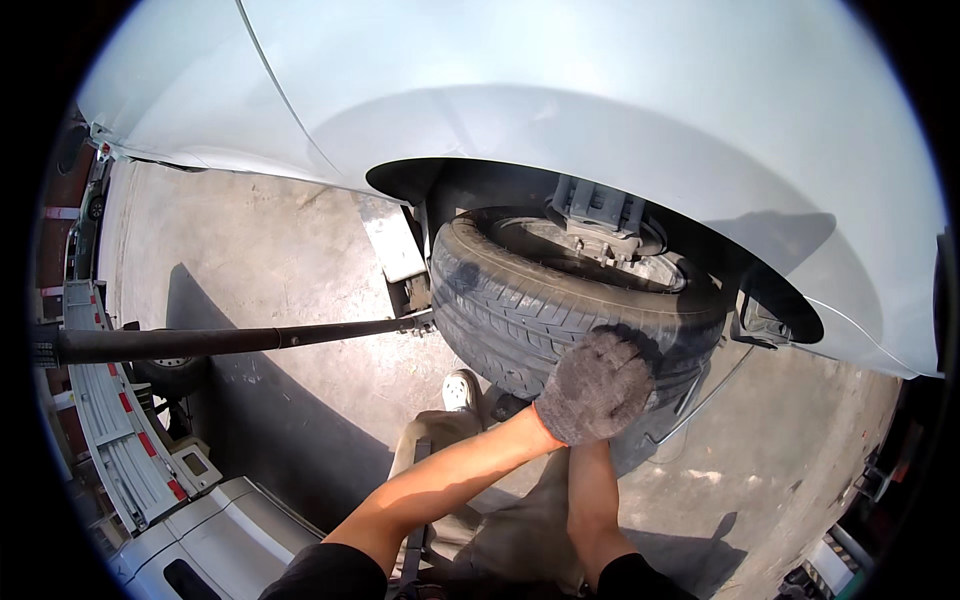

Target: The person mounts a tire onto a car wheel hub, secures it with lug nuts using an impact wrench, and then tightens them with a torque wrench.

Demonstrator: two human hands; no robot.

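My left hand (597, 390), in a dark grey glove with an orange cuff, is curled in front of the tread of a worn black tyre (510, 320). Its fingertips are turned away, and whatever it grips is hidden. The right forearm (592, 495) rises beneath it, with the right hand covered by the left glove. The tyre stands under a pale car body's wheel arch (400, 175). Above it show a metal hub part with studs or nuts (610, 245) and a grey ribbed part (600, 205).
A long dark bar (270, 338) runs from the left towards the tyre's left side. Right of my hands, a thin bent metal rod (690, 412) slants down to the concrete floor. My shoe (461, 390) is close below the tyre. A light-coloured truck (215, 540) stands at lower left.
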